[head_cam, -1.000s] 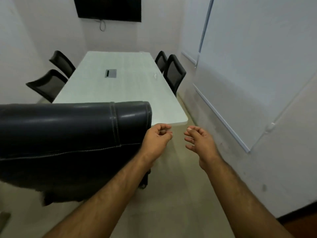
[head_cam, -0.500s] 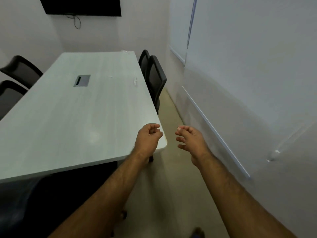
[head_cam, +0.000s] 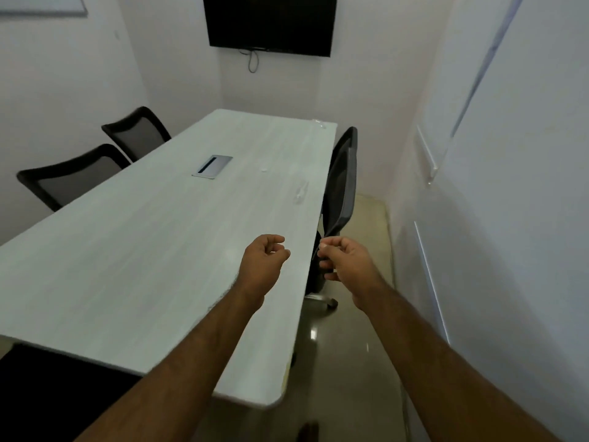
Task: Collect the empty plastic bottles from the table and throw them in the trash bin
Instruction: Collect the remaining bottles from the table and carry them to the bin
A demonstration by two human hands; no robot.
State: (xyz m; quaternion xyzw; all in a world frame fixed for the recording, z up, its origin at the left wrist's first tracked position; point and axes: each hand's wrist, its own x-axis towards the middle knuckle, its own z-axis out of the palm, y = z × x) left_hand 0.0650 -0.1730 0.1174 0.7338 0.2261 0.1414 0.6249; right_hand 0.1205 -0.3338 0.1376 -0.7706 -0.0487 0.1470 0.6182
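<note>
A clear, crushed plastic bottle lies near the right edge of the long pale table, halfway along it. Another clear plastic bottle rests at the table's far right corner; both are faint and hard to make out. A small white cap-like thing sits between them. My left hand hovers over the table's right edge with fingers loosely curled, holding nothing. My right hand hangs just off the edge, also loosely curled and empty, in front of a chair's lower back. No trash bin is in view.
A black mesh chair is pushed in at the right side, with a narrow aisle between it and the wall. Two black chairs stand on the left. A grey cable box is set in the tabletop. A TV hangs on the far wall.
I have moved forward along the table's right side, past the black leather chair back. Both hands stay raised, loosely curled and empty; the right hand is now at the mesh chair's back.
</note>
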